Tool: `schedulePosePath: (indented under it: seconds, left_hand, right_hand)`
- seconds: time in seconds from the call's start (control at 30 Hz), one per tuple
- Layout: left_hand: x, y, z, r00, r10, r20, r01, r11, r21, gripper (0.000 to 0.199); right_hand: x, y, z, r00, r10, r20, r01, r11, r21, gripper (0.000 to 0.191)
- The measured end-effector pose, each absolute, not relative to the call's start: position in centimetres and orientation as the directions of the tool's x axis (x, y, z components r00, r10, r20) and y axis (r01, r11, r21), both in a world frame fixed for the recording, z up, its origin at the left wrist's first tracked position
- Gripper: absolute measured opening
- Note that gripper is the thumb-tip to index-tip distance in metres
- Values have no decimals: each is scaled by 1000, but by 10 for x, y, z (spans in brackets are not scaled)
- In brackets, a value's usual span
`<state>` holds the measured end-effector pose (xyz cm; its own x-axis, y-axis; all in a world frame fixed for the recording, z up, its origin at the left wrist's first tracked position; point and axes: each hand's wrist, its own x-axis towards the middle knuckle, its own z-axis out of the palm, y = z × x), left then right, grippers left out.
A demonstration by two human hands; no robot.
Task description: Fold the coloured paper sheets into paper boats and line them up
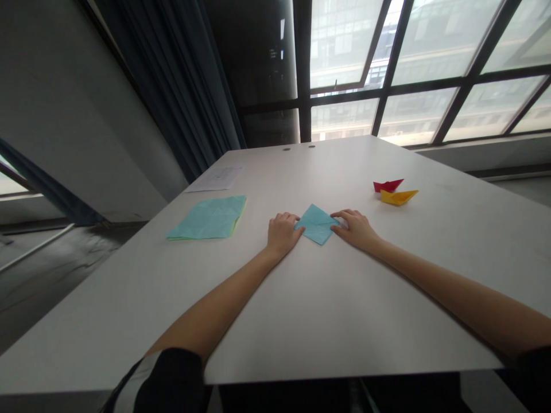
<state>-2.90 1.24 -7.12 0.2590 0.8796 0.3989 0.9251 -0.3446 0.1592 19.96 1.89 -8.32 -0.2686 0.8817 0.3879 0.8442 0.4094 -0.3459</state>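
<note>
Now | smooth white tabletop (pixel 336 310) | thin blue paper (pixel 317 221): creased, diamond-shaped, flat | left hand (pixel 283 233): grip nearly closed, holding left corner | right hand (pixel 356 229): likewise, right corner

Two boats (pixel 398 198), one folded square (pixel 317 222)
</note>
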Motion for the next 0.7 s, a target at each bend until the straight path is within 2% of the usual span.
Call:
schedulePosePath:
  seconds: [0.3, 0.47, 0.7]
  left_hand:
    - [-27, 10, -67, 341, 839, 424, 879, -444, 172, 9]
    - [-28, 9, -69, 458, 794, 400, 818, -553, 161, 20]
    - [-26, 9, -69, 524, 765, 375, 789, -601, 124, 20]
  right_hand:
    - [201, 20, -85, -315, 841, 440, 800, 485, -353, 37]
    - [202, 20, -86, -398, 781, 481, 738, 584, -339, 19]
    - [199, 15, -82, -461, 757, 464, 729, 621, -288, 27]
